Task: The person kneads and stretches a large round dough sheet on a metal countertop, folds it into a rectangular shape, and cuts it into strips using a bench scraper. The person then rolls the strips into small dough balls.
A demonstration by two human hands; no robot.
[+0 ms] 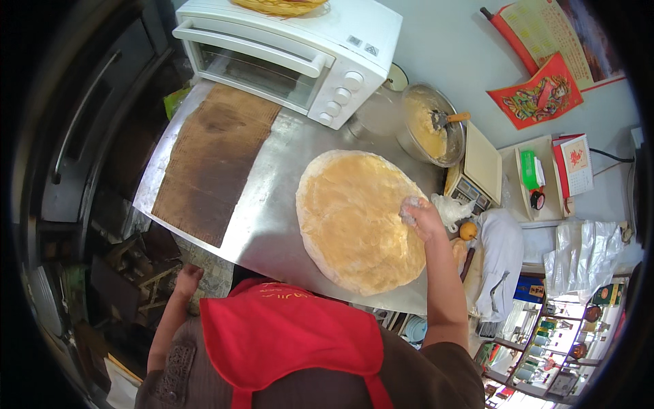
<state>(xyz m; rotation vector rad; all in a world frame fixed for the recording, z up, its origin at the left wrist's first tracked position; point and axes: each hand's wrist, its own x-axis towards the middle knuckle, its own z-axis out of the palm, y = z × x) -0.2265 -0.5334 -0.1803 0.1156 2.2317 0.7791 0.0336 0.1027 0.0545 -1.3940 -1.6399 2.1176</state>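
Note:
A large flat round of dough (357, 220) lies on the stainless steel table. Yellowish paste coats nearly all its top, leaving a pale floury rim. My right hand (428, 219) grips a crumpled piece of clear plastic (410, 210) at the dough's right side, against or just above the paste. My left hand (190, 278) hangs beyond the table's front edge at left, with fingers curled; whether it holds anything is hidden. Behind the dough stands a metal bowl (457, 148) with the same kind of yellowish paste. A wooden-handled scraper (452, 118) rests in it.
A white toaster oven (378, 30) stands at the back left. Scorched cardboard (214, 163) covers part of the steel table (278, 204). To the right are a digital scale (477, 163), a plastic bag (452, 210), an orange-coloured fruit (468, 231) and a white cloth (499, 260).

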